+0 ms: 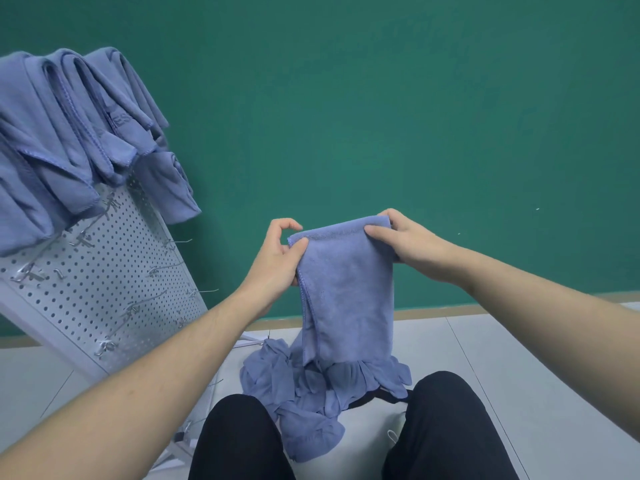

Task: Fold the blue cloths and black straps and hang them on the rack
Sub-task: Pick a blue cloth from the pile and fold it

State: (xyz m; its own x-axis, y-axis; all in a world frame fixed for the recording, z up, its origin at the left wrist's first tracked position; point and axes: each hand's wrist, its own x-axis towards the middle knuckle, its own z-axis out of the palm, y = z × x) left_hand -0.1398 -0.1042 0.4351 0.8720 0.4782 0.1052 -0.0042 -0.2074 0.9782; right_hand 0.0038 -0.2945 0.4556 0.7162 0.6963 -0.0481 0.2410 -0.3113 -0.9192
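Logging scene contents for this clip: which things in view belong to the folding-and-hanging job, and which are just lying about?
Belongs to the job:
held blue cloth, pinched by left hand and right hand
hung cloths
pegboard rack
cloth pile
black strap

Just lying about:
white cord

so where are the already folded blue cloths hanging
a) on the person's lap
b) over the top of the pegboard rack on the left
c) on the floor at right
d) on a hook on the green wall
b: several folded blue cloths drape over the top of the perforated rack at the left, while both hands hold another cloth up.
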